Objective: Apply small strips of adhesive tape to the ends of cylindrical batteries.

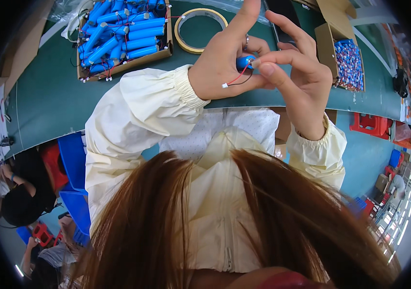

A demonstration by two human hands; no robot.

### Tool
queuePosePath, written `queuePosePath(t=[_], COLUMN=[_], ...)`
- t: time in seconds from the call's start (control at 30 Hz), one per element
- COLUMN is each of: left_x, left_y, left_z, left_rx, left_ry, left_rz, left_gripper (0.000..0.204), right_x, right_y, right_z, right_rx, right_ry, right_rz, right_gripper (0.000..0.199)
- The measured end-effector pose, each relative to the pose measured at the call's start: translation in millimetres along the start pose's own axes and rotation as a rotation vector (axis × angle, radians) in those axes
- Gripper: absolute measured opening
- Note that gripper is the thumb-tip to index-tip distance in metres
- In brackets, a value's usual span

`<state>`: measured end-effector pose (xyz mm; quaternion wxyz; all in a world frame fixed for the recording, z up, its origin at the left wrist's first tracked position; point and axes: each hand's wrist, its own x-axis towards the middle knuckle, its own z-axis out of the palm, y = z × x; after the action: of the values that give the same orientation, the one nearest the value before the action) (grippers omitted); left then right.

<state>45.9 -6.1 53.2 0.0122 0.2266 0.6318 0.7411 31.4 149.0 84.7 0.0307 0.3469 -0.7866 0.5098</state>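
Note:
A blue cylindrical battery cell (245, 61) lies in my left hand (217, 67), its fingers curled round it and the thumb side toward me. From the cell's end run a red and a black wire to a small white connector (224, 85) that hangs loose over the palm. My right hand (309, 74) pinches thumb and forefinger together at that same end, by the wire joint. Whether a small piece sits between those fingertips is too fine to make out. The right hand's other fingers are raised.
On the green table (46, 96), a cardboard box (142, 59) of wired blue cells stands left, beside a tape roll (178, 38). Another carton (327, 50) at right holds many small blue-and-red pieces (349, 65). Blue chairs (73, 156) and a seated person (27, 192) are at left.

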Motion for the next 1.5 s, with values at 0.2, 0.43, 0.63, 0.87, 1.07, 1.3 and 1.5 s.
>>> queuePosePath(t=[0.2, 0.43, 0.63, 0.87, 1.07, 1.3, 1.5], left_x=[4.0, 0.9, 9.2, -0.8, 16.9, 3.5, -1.8], left_y=[-3.7, -29.6, -16.9, -19.0, -32.1, -18.8, -12.8], left_z=[0.9, -3.7, 6.5, 3.5, 2.8, -7.0, 2.8], left_rx=[0.025, 0.259, 0.260, 0.351, 0.298, 0.251, 0.260], left_ry=[-0.034, 0.034, -0.102, -0.122, -0.166, -0.178, -0.151], left_rz=[0.005, 0.281, 0.195, 0.296, 0.368, 0.233, 0.148], left_gripper=[0.107, 0.097, 0.106, 0.109, 0.108, 0.115, 0.116], right_x=[-1.2, 1.9, -7.0, -6.5, -2.7, 3.1, -6.3], right_y=[5.2, 4.8, 39.3, 20.6, 8.4, 9.2, 7.6], right_z=[4.2, 16.6, -13.4, -2.9, -0.4, 11.4, 9.1], right_rx=[-0.056, -0.339, -0.518, -0.639, -0.593, -0.463, -0.483], right_ry=[0.065, 0.126, 0.012, 0.033, 0.144, 0.212, 0.183], right_rz=[-0.066, -0.238, -0.422, -0.440, -0.398, -0.399, -0.326], right_gripper=[0.012, 0.011, 0.015, 0.014, 0.011, 0.024, 0.027])
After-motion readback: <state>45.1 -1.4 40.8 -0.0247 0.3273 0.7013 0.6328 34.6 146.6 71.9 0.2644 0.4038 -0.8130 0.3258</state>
